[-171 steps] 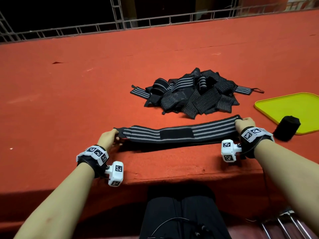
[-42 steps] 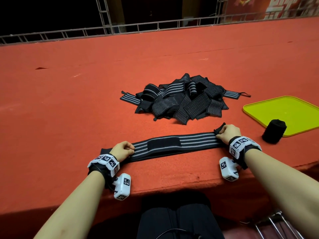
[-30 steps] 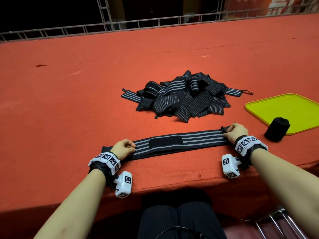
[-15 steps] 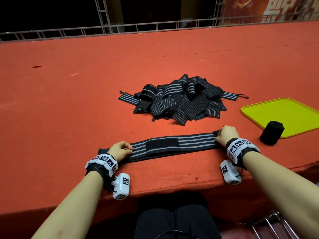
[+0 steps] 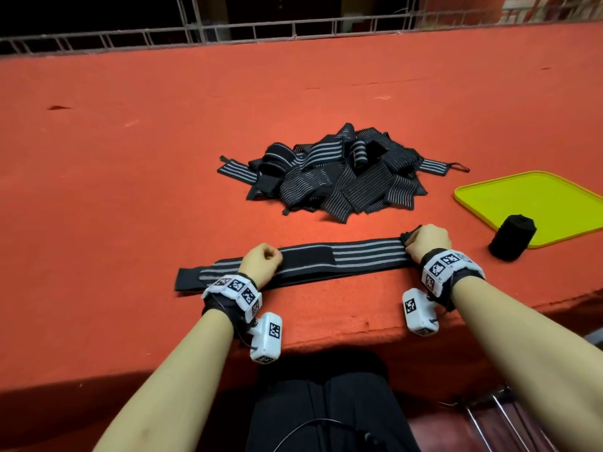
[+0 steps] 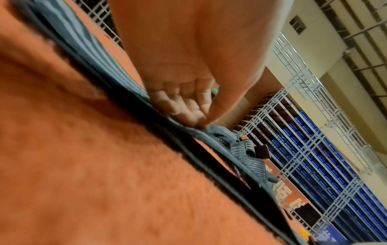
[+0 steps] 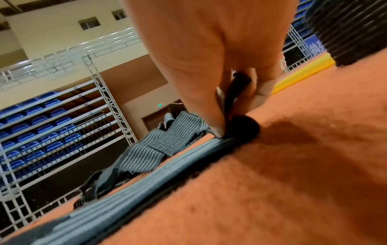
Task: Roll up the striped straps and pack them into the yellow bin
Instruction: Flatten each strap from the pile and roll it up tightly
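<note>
Covering the scene, the red tabletop [image 5: 130, 207] carries a pile of striped straps [image 5: 329, 177], the yellow bin [image 5: 535, 203] and a rolled strap [image 5: 512, 238] at its near rim. One striped strap [image 5: 326, 259] lies flat near the front edge: right hand [image 5: 427, 241] fingers [image 7: 217, 119] pinch its curled end, left hand [image 5: 261, 264] curled fingers [image 6: 184, 109] press it.

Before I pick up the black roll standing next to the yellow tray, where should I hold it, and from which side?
Hold the black roll around its round side wall, coming from above with the right hand, which is nearer. It stands upright at the near edge of the yellow tray, so fingers across the windings should keep it from unrolling, I think.
</note>
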